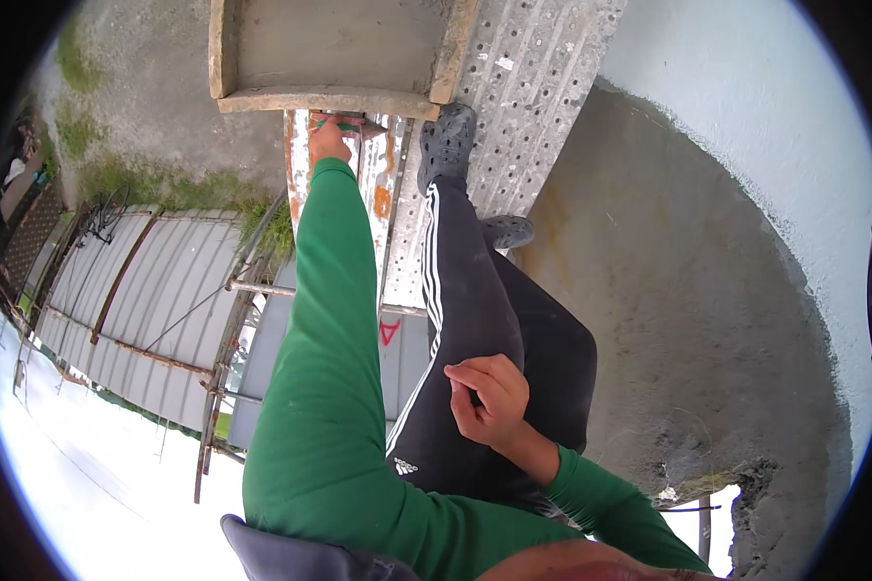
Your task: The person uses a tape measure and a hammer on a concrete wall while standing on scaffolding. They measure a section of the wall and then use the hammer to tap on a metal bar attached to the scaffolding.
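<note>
- Left hand [329, 145]: extended at full reach; the fingers are closed around the green handle of a hand tool [375, 132], apparently a trowel, whose dull blade is directed to the right.
- Position of the tool: it is seen just below the near edge of a wooden tray [329, 100], above a white, rust-marked board [382, 203]; whether the tray is touched by it cannot be told.
- Right hand [494, 397]: loosely curled, with a gap shown between thumb and fingers; nothing is seen to be held. The hand is pictured in front of the dark trousers [470, 290]; contact with them cannot be judged.
- Tray contents: a smooth grey layer, judged to be mortar, is contained by the wooden rim.
- Surroundings: dark clogs [446, 145] are planted on a perforated metal plank [528, 107]; to the right, a wall [688, 281] is coated in grey below a pale band.
- Step in hand (judged): the tool is being handled beside the tray; whether it is being taken up or laid down cannot be told.
- Next move (judged): a firm grip is called for, with the blade kept clear of the rim and the footing kept steady.
</note>
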Tool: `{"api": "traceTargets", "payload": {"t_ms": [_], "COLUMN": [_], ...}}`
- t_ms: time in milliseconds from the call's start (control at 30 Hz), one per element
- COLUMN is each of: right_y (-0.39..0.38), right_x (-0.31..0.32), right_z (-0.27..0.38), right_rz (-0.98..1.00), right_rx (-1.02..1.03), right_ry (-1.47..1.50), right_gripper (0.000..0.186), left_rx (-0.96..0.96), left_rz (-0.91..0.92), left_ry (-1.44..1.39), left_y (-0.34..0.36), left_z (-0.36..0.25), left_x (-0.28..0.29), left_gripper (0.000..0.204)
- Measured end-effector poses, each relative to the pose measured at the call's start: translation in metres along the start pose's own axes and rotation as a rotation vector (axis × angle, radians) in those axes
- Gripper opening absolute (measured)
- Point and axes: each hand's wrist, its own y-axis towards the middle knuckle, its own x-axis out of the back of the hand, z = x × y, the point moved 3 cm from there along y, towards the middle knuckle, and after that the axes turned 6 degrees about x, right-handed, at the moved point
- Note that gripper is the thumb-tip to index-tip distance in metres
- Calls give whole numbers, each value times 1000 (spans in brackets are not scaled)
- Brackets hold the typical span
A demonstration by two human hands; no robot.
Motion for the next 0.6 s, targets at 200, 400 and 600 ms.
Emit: {"api": "traceTargets", "payload": {"t_ms": [200, 400, 600], "right_y": [-8, -16, -24], "right_x": [-6, -3, -3], "right_z": [-1, 2, 1], "right_rz": [-98, -115, -175], "right_rx": [-6, -5, -15], "right_ry": [-54, 13, 68], "right_gripper": [27, 24, 21], "left_rx": [233, 18, -364], "left_rz": [-17, -290, -498], "left_ry": [-67, -144, 395], "left_y": [-80, -152, -221], "left_z": [-59, -38, -56], "left_x": [-50, -37, -10], "left_gripper": [30, 37, 40]}}
